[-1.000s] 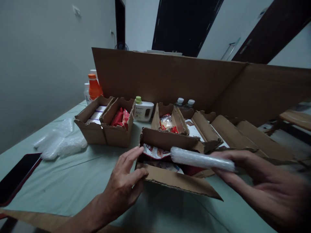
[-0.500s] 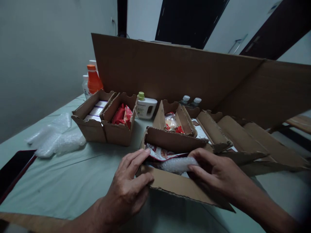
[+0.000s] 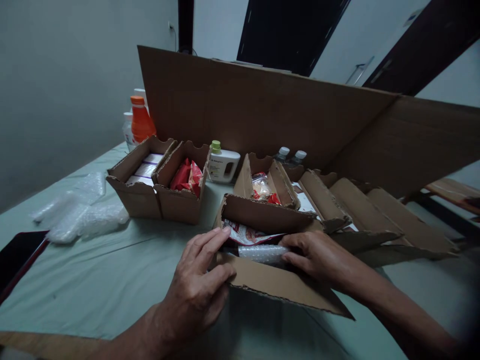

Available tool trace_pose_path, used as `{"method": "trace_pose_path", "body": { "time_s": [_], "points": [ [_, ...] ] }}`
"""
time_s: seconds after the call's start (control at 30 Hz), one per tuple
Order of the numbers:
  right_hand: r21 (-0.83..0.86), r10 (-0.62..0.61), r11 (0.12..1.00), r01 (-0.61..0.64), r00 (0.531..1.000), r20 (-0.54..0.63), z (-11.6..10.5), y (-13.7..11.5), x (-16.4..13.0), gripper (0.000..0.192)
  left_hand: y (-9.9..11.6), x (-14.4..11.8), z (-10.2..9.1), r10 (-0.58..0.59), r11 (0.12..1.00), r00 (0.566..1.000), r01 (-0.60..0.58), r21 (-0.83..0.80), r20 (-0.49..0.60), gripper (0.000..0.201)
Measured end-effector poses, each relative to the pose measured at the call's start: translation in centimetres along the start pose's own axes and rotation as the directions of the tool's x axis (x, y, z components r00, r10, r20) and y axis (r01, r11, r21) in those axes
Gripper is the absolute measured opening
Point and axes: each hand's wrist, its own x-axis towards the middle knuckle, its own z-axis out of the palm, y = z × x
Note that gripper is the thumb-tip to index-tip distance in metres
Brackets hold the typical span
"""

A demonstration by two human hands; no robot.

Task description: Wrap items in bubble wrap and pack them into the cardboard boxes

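Note:
A cardboard box stands in front of me, its near side leaning outward. My left hand grips the box's left end, fingers over the rim and thumb at the near wall. My right hand is closed on the right end of a bubble-wrapped roll, which lies lengthwise inside the box. What the wrap covers cannot be made out. Behind the roll, a printed food packet with a dark red edge rests against the far wall. The bottom of the box is hidden.
Two boxes hold white packs and red packets. More cardboard boxes line up at right. Bubble wrap and a dark flat device lie left. Bottles stand behind, before a tall cardboard panel.
My right hand has moved slightly left and the bubble-wrapped roll now sits lower and flatter inside the box. My left hand keeps its hold on the box.

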Motion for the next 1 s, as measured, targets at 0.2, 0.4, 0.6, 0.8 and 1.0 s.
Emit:
{"method": "trace_pose_path", "body": {
  "time_s": [0.2, 0.4, 0.6, 0.8, 1.0],
  "points": [
    [-0.129, 0.072, 0.989, -0.067, 0.997, 0.037, 1.1, -0.6, 0.8, 0.016, 0.0, 0.0, 0.1, -0.003, 1.000, 1.000, 0.003, 0.007, -0.003, 0.033],
    [-0.141, 0.009, 0.990, -0.008, 1.000, 0.007, 1.0, -1.3, 0.7, 0.016, 0.3, -0.1, 0.0, -0.011, 0.999, 1.000, 0.011, 0.042, 0.003, 0.028],
    [0.159, 0.136, 0.985, -0.064, 0.856, -0.498, 0.5, 0.4, -6.1, 0.032, 0.6, -1.7, -0.1, -0.141, 0.990, 0.985, 0.138, -0.037, -0.101, 0.056],
    [0.522, 0.499, 0.844, -0.124, 0.540, -0.678, 5.9, 4.8, -10.4, 0.049, -1.6, -3.2, 1.1, -0.483, 0.842, 0.876, 0.472, -0.261, 0.024, 0.078],
    [0.673, 0.377, 0.731, 0.117, 0.753, -0.540, 11.4, 4.4, -5.0, 0.067, -3.0, -1.7, 4.1, -0.557, 0.603, 0.790, 0.597, -0.530, 0.257, 0.096]
  ]
}}
